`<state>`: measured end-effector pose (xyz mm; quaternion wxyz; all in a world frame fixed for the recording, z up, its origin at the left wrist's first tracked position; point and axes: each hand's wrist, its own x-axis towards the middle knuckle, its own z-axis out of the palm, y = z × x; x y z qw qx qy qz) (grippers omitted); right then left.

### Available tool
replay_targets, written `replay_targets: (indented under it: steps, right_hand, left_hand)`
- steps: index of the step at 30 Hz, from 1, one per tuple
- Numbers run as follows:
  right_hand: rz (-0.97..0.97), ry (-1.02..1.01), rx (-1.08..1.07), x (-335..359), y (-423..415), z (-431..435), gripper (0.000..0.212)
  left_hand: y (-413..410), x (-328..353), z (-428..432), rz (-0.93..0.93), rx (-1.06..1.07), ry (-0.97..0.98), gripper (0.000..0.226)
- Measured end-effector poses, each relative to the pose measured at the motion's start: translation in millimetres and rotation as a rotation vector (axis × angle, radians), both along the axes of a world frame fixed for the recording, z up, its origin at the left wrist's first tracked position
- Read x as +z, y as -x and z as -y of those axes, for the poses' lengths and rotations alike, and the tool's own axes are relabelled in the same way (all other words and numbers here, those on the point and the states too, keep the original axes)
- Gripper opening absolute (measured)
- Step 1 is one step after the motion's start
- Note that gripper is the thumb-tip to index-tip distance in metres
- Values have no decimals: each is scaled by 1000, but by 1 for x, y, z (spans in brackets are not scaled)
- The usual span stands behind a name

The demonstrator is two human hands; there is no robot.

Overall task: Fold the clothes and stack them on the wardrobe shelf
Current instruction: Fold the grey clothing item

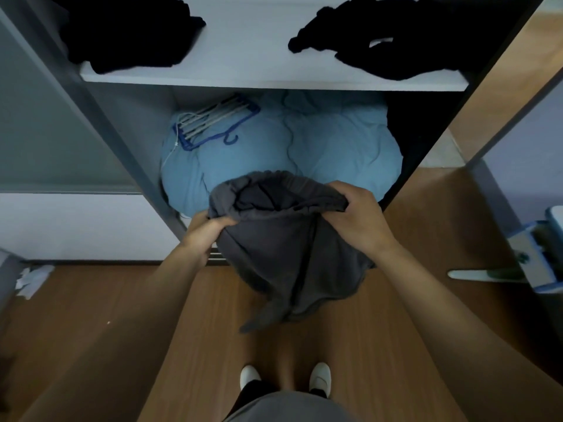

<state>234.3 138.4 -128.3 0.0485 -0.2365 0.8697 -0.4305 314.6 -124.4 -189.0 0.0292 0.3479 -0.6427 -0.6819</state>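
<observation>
Far to the left of the wardrobe shelf (243, 70) and well below it, crumpled white scraps (33, 280) are seen on the wooden floor (122, 330). On the left end of the shelf a heap of black clothing (128, 32) is laid, unfolded and loosely bunched. Under the shelf, towards its left side, a bundle of blue hangers (210, 124) is rested on a pale blue quilt (320, 147), by which the compartment beneath the shelf is filled.

Below and in front of the shelf, the left hand (207, 231) is closed on the left end of the gathered waistband of a grey garment (283, 254), with the fingers curled tightly into the cloth. The garment is held up in the air, clear of the shelf, and is left hanging down over the floor. Its right end is gripped by the right hand (356, 217), the fingers being wrapped over the band.

On the right end of the shelf a second black heap (396, 41) is spread, also unfolded. Far right of the shelf and lower, a blue-and-white object (542, 257) is partly seen; what it is cannot be told.
</observation>
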Motion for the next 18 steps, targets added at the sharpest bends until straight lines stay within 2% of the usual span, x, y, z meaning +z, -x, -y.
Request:
replay_targets:
  steps: [3,6,10,13,15,18]
  right_hand:
    - [13,-92,5,3,-1,-1,18]
    - [14,-231,30,3,-4,1,14]
    - [-42,-370,81,6,-10,8,31]
    - [-63,-441,161,7,-13,10,15]
    - [-74,-463,193,8,-14,8,16]
    - [-49,-446,189,13,-15,0,29]
  left_hand:
    - [0,-11,4,31,-79,143,23]
    - [6,-6,-2,-29,-197,239,57]
    - [16,11,-19,-266,-660,428,84]
    - [29,19,-45,-330,-912,525,104]
    - [38,19,-57,-302,-998,588,105]
    - [44,19,-63,-274,-1134,730,86]
